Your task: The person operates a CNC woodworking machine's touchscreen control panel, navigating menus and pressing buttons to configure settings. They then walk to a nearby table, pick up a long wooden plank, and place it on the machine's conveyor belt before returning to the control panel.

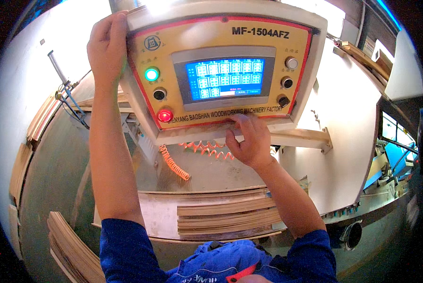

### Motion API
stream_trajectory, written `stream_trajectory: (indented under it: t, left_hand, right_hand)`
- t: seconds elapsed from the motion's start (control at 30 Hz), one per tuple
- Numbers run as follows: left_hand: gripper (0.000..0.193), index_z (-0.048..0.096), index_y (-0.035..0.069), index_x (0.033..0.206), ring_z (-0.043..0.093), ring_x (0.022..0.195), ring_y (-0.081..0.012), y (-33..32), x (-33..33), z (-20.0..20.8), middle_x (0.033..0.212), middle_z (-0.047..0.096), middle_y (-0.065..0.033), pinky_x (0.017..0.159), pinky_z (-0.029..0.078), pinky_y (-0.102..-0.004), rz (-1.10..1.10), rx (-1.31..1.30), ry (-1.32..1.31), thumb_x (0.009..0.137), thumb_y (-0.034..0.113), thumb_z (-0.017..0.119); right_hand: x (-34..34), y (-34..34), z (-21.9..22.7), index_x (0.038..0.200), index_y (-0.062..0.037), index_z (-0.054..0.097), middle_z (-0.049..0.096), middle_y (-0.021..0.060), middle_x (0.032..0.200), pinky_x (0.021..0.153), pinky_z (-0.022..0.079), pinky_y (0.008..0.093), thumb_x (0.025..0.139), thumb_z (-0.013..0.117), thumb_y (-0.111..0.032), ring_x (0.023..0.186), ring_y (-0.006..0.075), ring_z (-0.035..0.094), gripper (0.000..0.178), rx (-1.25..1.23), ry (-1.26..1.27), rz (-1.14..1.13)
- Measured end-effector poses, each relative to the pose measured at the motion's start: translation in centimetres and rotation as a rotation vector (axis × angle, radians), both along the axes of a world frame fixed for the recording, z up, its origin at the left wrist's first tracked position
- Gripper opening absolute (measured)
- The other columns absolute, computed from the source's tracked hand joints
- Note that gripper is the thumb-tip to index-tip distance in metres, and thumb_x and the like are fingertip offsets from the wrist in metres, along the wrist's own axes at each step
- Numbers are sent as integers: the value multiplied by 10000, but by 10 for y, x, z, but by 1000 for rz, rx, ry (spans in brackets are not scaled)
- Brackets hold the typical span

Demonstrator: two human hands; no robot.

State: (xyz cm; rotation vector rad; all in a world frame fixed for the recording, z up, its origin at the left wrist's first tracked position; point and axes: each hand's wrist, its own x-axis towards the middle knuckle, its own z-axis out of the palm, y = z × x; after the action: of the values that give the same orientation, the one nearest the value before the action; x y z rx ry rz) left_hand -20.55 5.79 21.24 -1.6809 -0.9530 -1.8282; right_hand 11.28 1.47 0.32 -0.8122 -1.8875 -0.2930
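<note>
A control panel (150, 134) with a white housing and a yellow face rimmed in red hangs before me. Its lit blue touchscreen (224, 78) shows rows of small boxes. My left hand (108, 52) is closed round the panel's upper left edge. At the lower edge, my right hand (251, 141) has its fingers loosely bent in front of the frame, thumb apart, with nothing seen in it. Left of the screen are a lit green button (152, 74), a black knob (159, 94) and a lit red button (164, 115). More knobs sit at its right.
Below the panel hang orange coiled hoses (173, 162). Stacked wooden strips (228, 217) lie on a ledge close to my body, with more strips (72, 245) at the lower left. A support arm (301, 138) joins the panel to a large pale machine cover (343, 137) on the right.
</note>
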Motion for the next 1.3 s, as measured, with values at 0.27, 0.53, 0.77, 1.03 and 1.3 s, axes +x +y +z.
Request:
stream_trajectory:
  t: [0.27, 0.53, 0.77, 1.03, 1.3]
  left_hand:
    - [359, 745, 82, 1159, 649, 1090, -207, -8, 7, 1, 1185, 705, -99, 972, 484, -343, 67, -56, -34, 1000, 371, 602]
    - [352, 750, 91, 1159, 649, 1091, -215, -6, 1, 3, 1187, 703, -98, 980, 476, -342, 53, -22, 18, 1007, 360, 582]
    - [376, 742, 115, 1187, 646, 1119, -228, -8, 2, 5, 1203, 696, -106, 991, 473, -360, 195, -40, 93, 1013, 392, 555]
    - [336, 750, 77, 1139, 664, 1006, -190, -7, 5, 2, 1101, 721, -88, 907, 501, -324, 66, 3, 8, 1008, 351, 607]
    - [339, 744, 93, 1162, 662, 1042, -181, -7, 7, 2, 1135, 721, -80, 932, 501, -324, 107, -28, -4, 1019, 364, 598]
  right_hand:
    - [-21, -4, 19, 1324, -67, 538, 612, 63, 683, 565, 498, 397, 825, 722, -169, 593, 256, 625, 541, -162, -15, 70]
    - [-31, -5, 28, 1361, -64, 522, 649, 101, 721, 622, 531, 439, 855, 702, -231, 633, 311, 655, 563, -185, -36, 72]
    - [-28, 1, 22, 1380, -56, 508, 585, 47, 627, 544, 496, 364, 826, 729, -157, 553, 217, 611, 605, -130, -52, 60]
    - [-15, -2, 20, 1394, -71, 497, 581, 53, 623, 537, 501, 387, 830, 724, -164, 547, 240, 615, 615, -175, -9, 9]
    - [11, 0, 16, 1400, -64, 479, 630, 101, 686, 568, 526, 413, 835, 722, -176, 591, 288, 650, 625, -179, 85, -97]
